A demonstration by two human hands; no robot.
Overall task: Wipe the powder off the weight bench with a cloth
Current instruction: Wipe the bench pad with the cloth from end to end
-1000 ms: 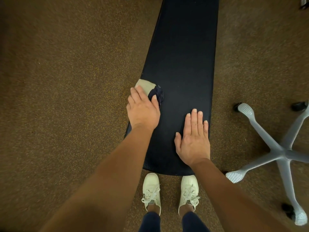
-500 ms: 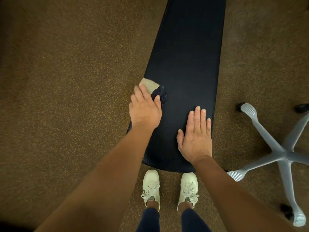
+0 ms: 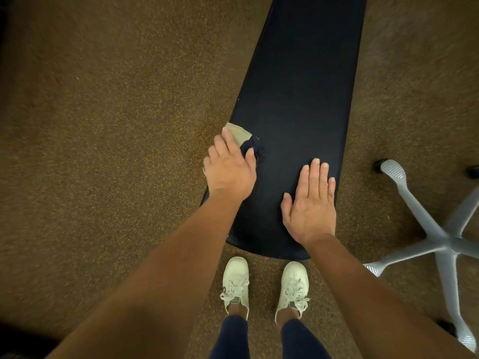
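A long dark navy weight bench [image 3: 298, 99] runs away from me, its rounded near end just above my shoes. My left hand [image 3: 229, 168] presses a bunched cloth [image 3: 246, 139], beige on one side and dark blue on the other, against the bench's left edge. My right hand [image 3: 311, 203] lies flat, fingers together, on the bench's near right part and holds nothing. I can make out no powder on the dark surface.
Brown speckled carpet [image 3: 103, 125] surrounds the bench. A grey five-star office chair base [image 3: 445, 242] with black castors stands close on the right. My white shoes [image 3: 264, 283] stand right at the bench's near end.
My left hand with the cloth has stayed at the bench's left edge, shifting only slightly. The right hand remains flat. The view has drifted a little to the left.
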